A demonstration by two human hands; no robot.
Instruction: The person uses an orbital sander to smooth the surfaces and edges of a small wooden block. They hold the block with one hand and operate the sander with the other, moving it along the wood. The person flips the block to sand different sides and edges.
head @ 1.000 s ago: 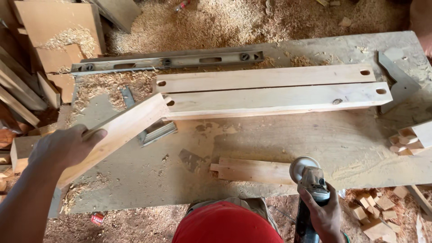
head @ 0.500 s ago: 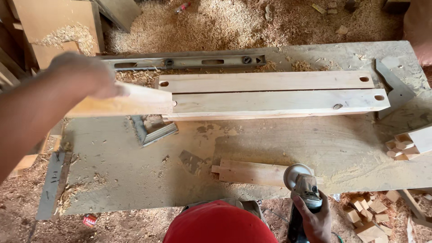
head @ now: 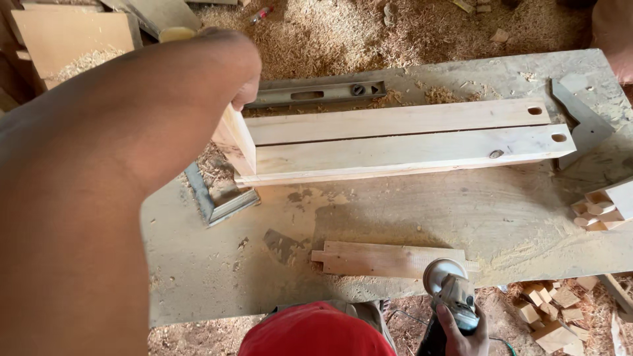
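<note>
My left hand [head: 227, 62] is raised close to the camera, and its forearm fills the left side of the view. It grips a pale wooden plank [head: 239, 137] whose end shows just below the fingers, beside the left ends of two long planks [head: 402, 120] lying side by side on the workbench [head: 508, 217]. My right hand [head: 463, 335] at the bottom edge holds a sander [head: 447, 282] with a round disc. The disc sits at the right end of a short piece of wood with a tenon [head: 389, 258]. How far the held plank reaches is hidden by my arm.
A spirit level [head: 316, 92] lies behind the planks. A metal square [head: 214, 201] lies at the left and another [head: 580, 118] at the far right. Small wood blocks [head: 600, 207] sit at the right edge, offcuts [head: 547, 310] and sawdust on the floor.
My left hand has lifted the plank from the bench's left side up and towards the long planks, and my arm now covers much of the view. The right hand with the sander has stayed put.
</note>
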